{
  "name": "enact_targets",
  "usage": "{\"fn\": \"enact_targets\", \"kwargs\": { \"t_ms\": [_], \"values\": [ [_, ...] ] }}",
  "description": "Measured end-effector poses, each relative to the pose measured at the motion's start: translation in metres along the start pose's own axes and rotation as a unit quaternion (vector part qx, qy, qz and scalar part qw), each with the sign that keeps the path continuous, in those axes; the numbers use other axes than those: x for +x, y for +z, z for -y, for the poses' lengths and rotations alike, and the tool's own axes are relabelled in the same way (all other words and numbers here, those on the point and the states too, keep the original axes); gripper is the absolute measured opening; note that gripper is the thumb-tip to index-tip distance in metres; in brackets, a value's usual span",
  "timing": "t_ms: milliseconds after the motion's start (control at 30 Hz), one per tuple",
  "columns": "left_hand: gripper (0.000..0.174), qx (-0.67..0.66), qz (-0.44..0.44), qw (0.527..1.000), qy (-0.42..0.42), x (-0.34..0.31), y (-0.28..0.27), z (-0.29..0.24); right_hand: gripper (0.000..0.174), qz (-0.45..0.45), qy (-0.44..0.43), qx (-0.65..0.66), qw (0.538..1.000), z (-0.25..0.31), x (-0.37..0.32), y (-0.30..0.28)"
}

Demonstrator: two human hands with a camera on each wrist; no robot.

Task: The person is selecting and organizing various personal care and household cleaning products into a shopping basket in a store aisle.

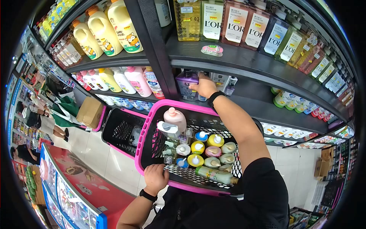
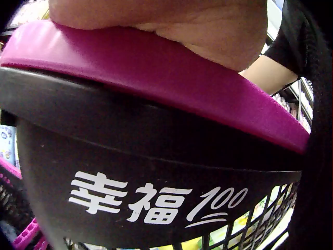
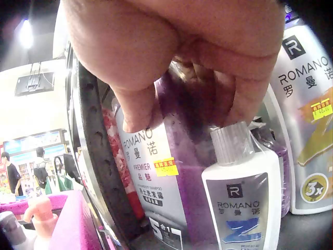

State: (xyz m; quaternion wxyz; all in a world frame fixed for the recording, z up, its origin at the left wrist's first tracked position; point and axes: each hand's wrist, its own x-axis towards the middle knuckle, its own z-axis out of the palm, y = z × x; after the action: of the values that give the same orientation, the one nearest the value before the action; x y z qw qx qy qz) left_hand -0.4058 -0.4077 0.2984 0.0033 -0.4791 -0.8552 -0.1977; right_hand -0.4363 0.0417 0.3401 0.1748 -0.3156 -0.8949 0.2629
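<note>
Shampoo bottle (image 1: 184, 84) in one hand, basket rim in the other

We see a black plastic shopping basket (image 1: 140, 152) with a pink rim and lattice walls, crowded with bottles. A rounded pale-pink pump bottle (image 1: 176, 121) stands near the shelf side; yellow-topped bottles (image 1: 197, 147) cluster mid-basket, and a green bottle (image 1: 213, 174) lies on its side along the near wall. Beside it, we find a second basket (image 1: 117, 123) holding something pale and clear that we cannot make out.

The shampoo bottle, purple and silver with a glossy label, stands on the dark shelf (image 1: 246, 95); just before it is a small white bottle (image 3: 242, 195) with a ribbed cap, clear film around it.

The right hand (image 1: 204, 88) grasps the shampoo bottle, thumb across its front. The left hand (image 1: 155, 177) grips the shopping basket's rim.
</note>
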Motion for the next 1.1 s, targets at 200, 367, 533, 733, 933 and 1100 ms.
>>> {"fn": "enact_targets", "kwargs": {
  "t_ms": [200,367,533,733,933,1100],
  "values": [
    [0.017,0.001,-0.007,1.000,-0.003,0.000,-0.002,-0.002,0.077,-0.003,-0.008,0.006,1.000,0.001,-0.004,-0.002],
    [0.015,0.003,-0.030,1.000,-0.003,-0.002,0.001,0.000,0.052,-0.147,-0.071,0.006,0.987,-0.002,-0.038,-0.007],
    [0.017,0.009,-0.009,1.000,-0.012,-0.005,0.005,0.004,0.028,-0.088,-0.294,0.087,0.948,0.034,-0.108,-0.004],
    [0.014,0.001,-0.016,1.000,-0.007,-0.008,0.006,0.005,0.043,0.045,-0.255,0.113,0.959,0.052,-0.141,0.069],
    [0.014,-0.019,-0.018,0.998,0.051,-0.010,0.006,0.014,0.051,0.046,-0.231,0.029,0.972,0.083,-0.144,0.112],
    [0.019,-0.053,0.088,0.990,0.100,-0.010,-0.012,0.025,0.043,0.129,-0.149,-0.086,0.977,0.102,-0.135,0.137]
  ]
}}
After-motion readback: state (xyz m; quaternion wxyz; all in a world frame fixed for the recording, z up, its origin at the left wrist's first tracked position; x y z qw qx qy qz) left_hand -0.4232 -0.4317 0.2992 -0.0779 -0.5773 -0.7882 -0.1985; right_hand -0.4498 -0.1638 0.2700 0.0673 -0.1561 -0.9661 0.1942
